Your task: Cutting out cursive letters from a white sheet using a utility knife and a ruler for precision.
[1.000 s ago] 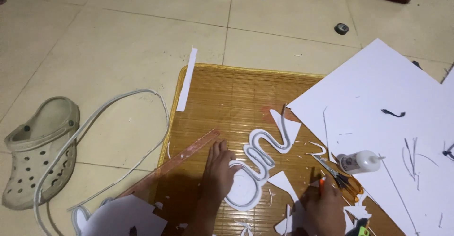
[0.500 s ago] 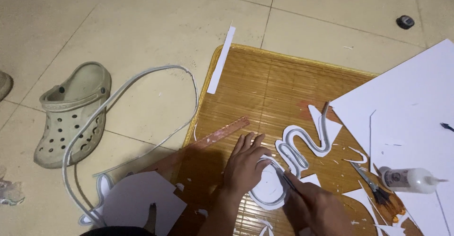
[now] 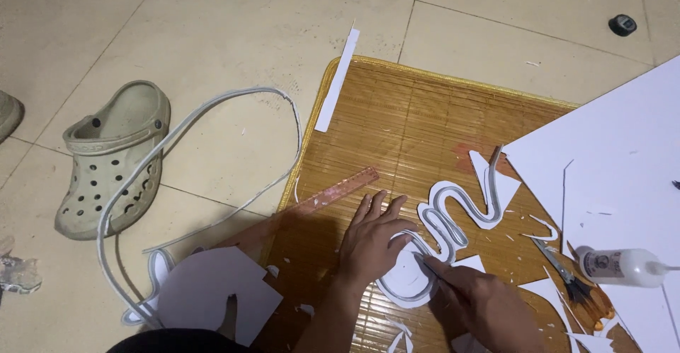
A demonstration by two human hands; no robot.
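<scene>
From where I watch, a shoe toe point(image 3: 8, 114) is cut off at the left edge and whatever lies at the lower-left corner is too blurred to name. Left hand point(image 3: 373, 240), fingers spread flat, presses the white wavy cutout point(image 3: 445, 218) on the bamboo mat point(image 3: 411, 112); right hand point(image 3: 482, 300) pinches its edging strip, wrist cropped. Beige tile floor point(image 3: 212, 27); a clog point(image 3: 113, 158) far left, glue bottle point(image 3: 623, 266) right.
</scene>
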